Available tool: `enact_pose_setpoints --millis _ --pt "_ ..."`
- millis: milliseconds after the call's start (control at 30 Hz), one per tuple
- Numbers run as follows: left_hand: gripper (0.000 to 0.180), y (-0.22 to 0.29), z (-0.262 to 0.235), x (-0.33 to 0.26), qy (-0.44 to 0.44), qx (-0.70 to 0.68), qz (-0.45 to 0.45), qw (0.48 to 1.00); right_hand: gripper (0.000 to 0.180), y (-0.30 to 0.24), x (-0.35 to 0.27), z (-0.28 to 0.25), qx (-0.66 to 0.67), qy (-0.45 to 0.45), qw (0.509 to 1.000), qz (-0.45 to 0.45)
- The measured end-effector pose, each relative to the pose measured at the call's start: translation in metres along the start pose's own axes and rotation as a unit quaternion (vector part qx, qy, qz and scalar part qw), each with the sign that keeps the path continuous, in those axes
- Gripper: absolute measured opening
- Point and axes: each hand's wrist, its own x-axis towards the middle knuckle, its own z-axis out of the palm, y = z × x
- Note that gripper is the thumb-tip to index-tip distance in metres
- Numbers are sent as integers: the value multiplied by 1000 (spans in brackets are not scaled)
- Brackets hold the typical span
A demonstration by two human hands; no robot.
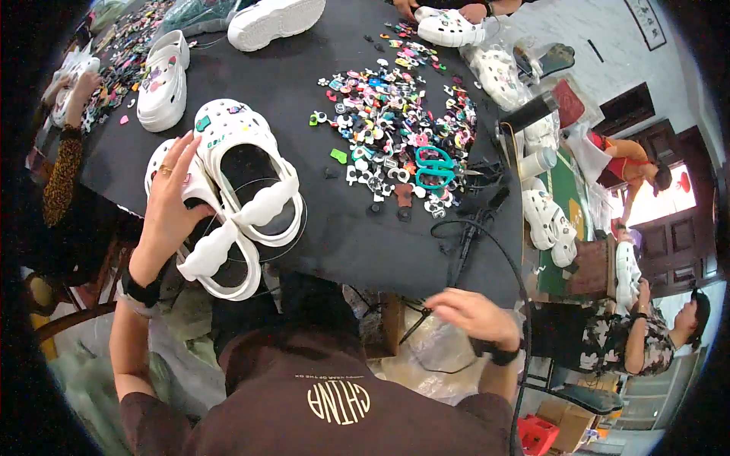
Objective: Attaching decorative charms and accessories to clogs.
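Two white clogs lie side by side at the table's left front edge. My left hand [169, 201] grips the left clog [199, 182], fingers across its upper and thumb near its opening. Against it rests the right clog [232, 125], with green charms on its toe. Both heel straps carry white wing-shaped pieces. My right hand [473, 315] hovers by the table's front edge, fingers extended and holding nothing visible. Beyond it are teal-handled scissors [435, 169] and a black corded tool [475, 220]. A large pile of colourful shoe charms [395, 114] spreads over the table's middle.
Another white clog [162, 87] stands at the left, and an upturned one [275, 23] lies at the back. A black cable [511, 266] loops over the right edge. Other people work around the table, one person's hand [87, 80] at far left. More clogs [547, 220] sit on a green table.
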Motion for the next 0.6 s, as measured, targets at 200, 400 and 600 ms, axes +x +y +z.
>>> enact_pose_setpoints --millis 200,400,600 --pt "77 12 2 -22 126 -110 -161 973 36 -76 102 28 102 114 974 -165" --pt "82 40 28 -74 236 -324 -336 853 78 -85 214 20 196 176 954 -144" --pt "83 46 32 -77 251 -376 -408 793 84 -96 267 18 324 6 942 -91"
